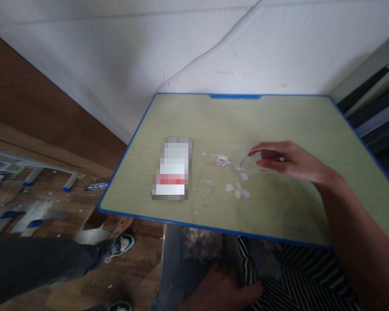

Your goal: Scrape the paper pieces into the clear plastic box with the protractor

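My right hand [275, 160] is over the right half of the small table, fingers and thumb closed on a clear protractor [245, 162] with a curved edge and fine markings. Something dark red shows between the fingers; I cannot make out what it is. To the left of this hand lie a small heap of white paper scraps [223, 160] and several loose paper pieces [238, 191]. Below the table's near edge, in shadow, is my left hand [218, 287]. Its thumb stands apart from the dim fingers, and nothing shows in it.
A blue-rimmed table [278, 121] stands against the white wall. On its left lies a blurred-out rectangular device [173, 166]. Under the near edge is a clear plastic bin [171, 259] with a bag of small pieces [202, 244]. Another person's leg [52, 259] is at left.
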A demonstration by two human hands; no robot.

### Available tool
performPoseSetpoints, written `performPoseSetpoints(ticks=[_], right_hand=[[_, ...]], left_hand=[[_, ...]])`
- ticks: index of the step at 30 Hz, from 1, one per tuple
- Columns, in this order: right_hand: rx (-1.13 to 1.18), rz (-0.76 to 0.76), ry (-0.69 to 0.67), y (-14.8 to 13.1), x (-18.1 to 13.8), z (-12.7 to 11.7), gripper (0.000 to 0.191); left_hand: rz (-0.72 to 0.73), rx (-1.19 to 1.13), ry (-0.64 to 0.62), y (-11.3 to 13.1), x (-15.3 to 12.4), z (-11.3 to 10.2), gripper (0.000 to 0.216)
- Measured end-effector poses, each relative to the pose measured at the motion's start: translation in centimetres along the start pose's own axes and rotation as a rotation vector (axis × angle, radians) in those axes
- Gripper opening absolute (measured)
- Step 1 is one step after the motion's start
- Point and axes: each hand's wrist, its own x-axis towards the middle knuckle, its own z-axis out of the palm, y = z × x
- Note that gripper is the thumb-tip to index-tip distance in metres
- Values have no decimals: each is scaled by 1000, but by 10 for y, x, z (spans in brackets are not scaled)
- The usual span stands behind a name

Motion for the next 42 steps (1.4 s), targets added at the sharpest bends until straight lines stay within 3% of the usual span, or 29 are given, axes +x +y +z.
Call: performPoseSetpoints(ticks=[4,9,11,14,17,27,34,39,42], right_hand=[[-7,-12,-17,2,2,2,27],[57,14,-268,2,-6,-7,27],[56,38,-194,2,-8,-10,28],[39,101,35,5,-7,-11,28],[35,139,83,10,-4,-9,28],[118,-114,-165,-10,10,32,27],[127,-168,-80,-9,9,22,19],[178,-233,-218,-10,11,22,23],[185,-204,-381,-6,4,13,24]], left_hand=[[-2,-9,-10,-1,1,0,45],[-2,-14,-2,-1,0,0,45],[-3,-16,5,-1,0,0,43],[-5,1,0,0,-1,0,41],[14,8,29,-1,0,2,42],[-7,-80,27,-1,-2,-2,43],[-9,-125,43,0,-5,-2,46],[-9,-102,14,-2,-2,1,45],[-12,-93,-32,-1,-2,-4,50]])
